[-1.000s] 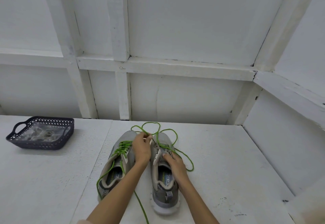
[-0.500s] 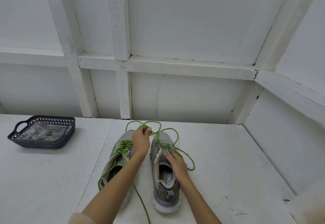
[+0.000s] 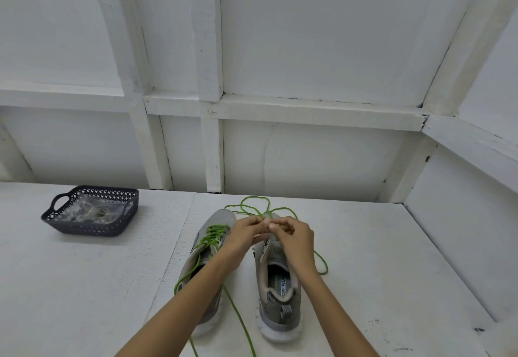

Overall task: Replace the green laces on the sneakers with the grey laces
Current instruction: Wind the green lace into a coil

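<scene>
Two grey sneakers stand side by side on the white table [image 3: 364, 258], toes at 12 o'clock, heels at 6

Left sneaker [image 3: 221, 219]: threaded green lace [image 3: 213, 234] crossed through its eyelets. Its free ends trail toward 6 o'clock, one running along the table between the shoes and off the bottom edge of view

Right sneaker [image 3: 276, 295]: tongue and insole open to view. Loose green lace [image 3: 255, 205] lies in loops on the table at 12 o'clock of the toe, and another loop of it lies at 3 o'clock, just beside the shoe's outer side

Left hand [image 3: 246, 233]: fingers curled, tips pinching the loose green lace above the forefoot of the right sneaker; forearm crosses over the left sneaker

Right hand [image 3: 294, 236]: thumb and forefinger drawn together on the same lace, touching the left hand's fingertips; remaining fingers folded in

Dark perforated basket [image 3: 70, 224] with loop handles sits well apart at 10 o'clock from the shoes. Grey laces [image 3: 92, 212] lie inside it, seemingly in a clear wrap; glare blurs the detail

White panelled wall [image 3: 308, 48] rises behind the table at 12 o'clock
</scene>
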A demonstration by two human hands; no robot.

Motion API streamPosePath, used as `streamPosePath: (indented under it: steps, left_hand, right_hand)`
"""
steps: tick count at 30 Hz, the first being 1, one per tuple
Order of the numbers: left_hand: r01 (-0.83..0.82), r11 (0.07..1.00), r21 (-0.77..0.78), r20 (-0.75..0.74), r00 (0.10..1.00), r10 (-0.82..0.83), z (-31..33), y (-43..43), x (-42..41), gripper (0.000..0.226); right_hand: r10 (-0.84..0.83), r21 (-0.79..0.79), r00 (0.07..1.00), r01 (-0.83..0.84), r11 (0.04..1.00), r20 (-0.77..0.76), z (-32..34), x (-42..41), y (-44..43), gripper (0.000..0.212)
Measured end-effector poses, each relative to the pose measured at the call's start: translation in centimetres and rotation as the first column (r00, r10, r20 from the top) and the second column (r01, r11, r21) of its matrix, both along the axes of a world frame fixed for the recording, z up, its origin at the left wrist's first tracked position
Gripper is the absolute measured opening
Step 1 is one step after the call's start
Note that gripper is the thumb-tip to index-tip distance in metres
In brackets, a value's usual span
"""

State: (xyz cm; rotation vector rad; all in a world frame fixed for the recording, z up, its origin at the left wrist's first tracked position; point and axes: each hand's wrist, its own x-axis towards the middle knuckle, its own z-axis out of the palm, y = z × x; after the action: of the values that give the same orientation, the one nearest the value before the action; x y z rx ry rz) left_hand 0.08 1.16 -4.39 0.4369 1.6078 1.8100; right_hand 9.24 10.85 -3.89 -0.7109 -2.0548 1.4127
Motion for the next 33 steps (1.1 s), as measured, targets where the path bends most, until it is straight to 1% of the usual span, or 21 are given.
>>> streamPosePath:
  steps: [3,5,7,9,11,13,15,17,19,21,22,23,25,27,28,29,30,31,32,33]
  left_hand:
    - [0.041,0.990,0.137,0.141,0.988,-0.061,0.6,-0.5,0.5,0.022]
    - [0.023,0.971,0.240,0.273,0.958,-0.090,1.4,-0.8,1.1,0.023]
    - [-0.008,0.952,0.306,0.364,0.925,-0.109,2.0,-0.9,1.6,0.025]
    - [-0.029,0.939,0.343,0.430,0.894,-0.129,2.6,-0.9,2.1,0.035]
    - [-0.016,0.934,0.356,0.482,0.860,-0.169,3.1,-1.0,2.6,0.054]
    - [0.032,0.915,0.403,0.515,0.818,-0.256,3.8,-1.3,3.2,0.064]
    - [0.073,0.893,0.444,0.534,0.779,-0.330,4.1,-1.4,3.7,0.062]
    - [0.098,0.862,0.497,0.518,0.764,-0.386,4.4,-1.6,3.9,0.059]
    - [0.102,0.838,0.536,0.488,0.773,-0.406,5.2,-1.8,3.7,0.056]
    - [0.089,0.827,0.556,0.481,0.776,-0.407,6.4,-2.1,3.4,0.053]
    - [0.084,0.816,0.572,0.469,0.783,-0.409,6.9,-2.2,3.2,0.051]
    - [0.081,0.808,0.583,0.460,0.787,-0.410,7.3,-2.3,3.0,0.049]
    - [0.082,0.798,0.597,0.447,0.793,-0.415,8.4,-2.7,3.1,0.046]
    - [0.114,0.780,0.615,0.418,0.792,-0.445,9.1,-2.9,3.8,0.043]
    - [0.142,0.770,0.622,0.401,0.787,-0.469,9.4,-3.1,4.3,0.043]
    - [0.180,0.758,0.627,0.379,0.779,-0.499,9.8,-3.3,4.9,0.042]
    - [0.231,0.742,0.630,0.339,0.777,-0.530,9.8,-3.4,5.5,0.043]
    - [0.291,0.721,0.629,0.295,0.768,-0.568,9.7,-3.5,6.0,0.044]
    - [0.354,0.700,0.621,0.253,0.754,-0.606,9.6,-3.6,6.5,0.045]
    - [0.413,0.685,0.601,0.223,0.736,-0.639,9.6,-3.6,7.0,0.045]
  right_hand:
    - [0.004,-0.046,0.999,-0.006,0.999,-0.041,1.4,-0.4,-0.2,0.011]
    - [-0.001,-0.079,0.998,-0.004,0.997,-0.067,2.0,-0.6,-0.4,0.009]
    - [-0.008,-0.093,0.995,-0.002,0.996,-0.101,2.8,-0.3,-1.0,0.009]
    - [-0.012,-0.092,0.992,0.000,0.996,-0.129,3.3,0.3,-1.7,0.012]
    - [0.014,-0.103,0.990,-0.029,0.994,-0.143,3.8,1.0,-2.5,0.014]
    - [0.061,-0.134,0.988,-0.080,0.988,-0.140,4.4,1.9,-3.7,0.011]
    - [0.124,-0.190,0.981,-0.152,0.970,-0.150,5.1,3.3,-5.0,0.007]
    - [0.229,-0.257,0.956,-0.271,0.928,-0.184,5.7,5.4,-6.0,0.006]
    - [0.401,-0.306,0.903,-0.430,0.849,-0.156,5.8,7.8,-6.1,0.007]
    - [0.617,-0.350,0.785,-0.595,0.724,-0.057,5.6,9.7,-5.5,0.007]
    - [0.703,-0.376,0.711,-0.650,0.660,0.004,5.4,10.2,-5.0,0.005]
    - [0.757,-0.396,0.649,-0.676,0.621,0.078,5.3,10.5,-4.6,0.004]
    - [0.801,-0.405,0.557,-0.696,0.594,0.219,5.2,10.6,-4.1,0.005]
    - [0.811,-0.398,0.488,-0.708,0.584,0.322,5.8,10.5,-3.0,0.014]
    - [0.803,-0.382,0.450,-0.714,0.587,0.391,6.1,10.0,-2.7,0.018]
    - [0.775,-0.333,0.430,-0.726,0.602,0.463,6.8,10.2,-1.8,0.022]
    - [0.721,-0.266,0.431,-0.726,0.634,0.543,7.3,8.9,-2.4,0.024]
    - [0.636,-0.174,0.510,-0.685,0.707,0.579,7.9,8.2,-3.1,0.025]
    - [0.516,-0.034,0.643,-0.607,0.794,0.567,7.9,7.6,-3.6,0.025]
    - [0.340,0.159,0.815,-0.457,0.875,0.469,7.8,7.6,-3.5,0.026]
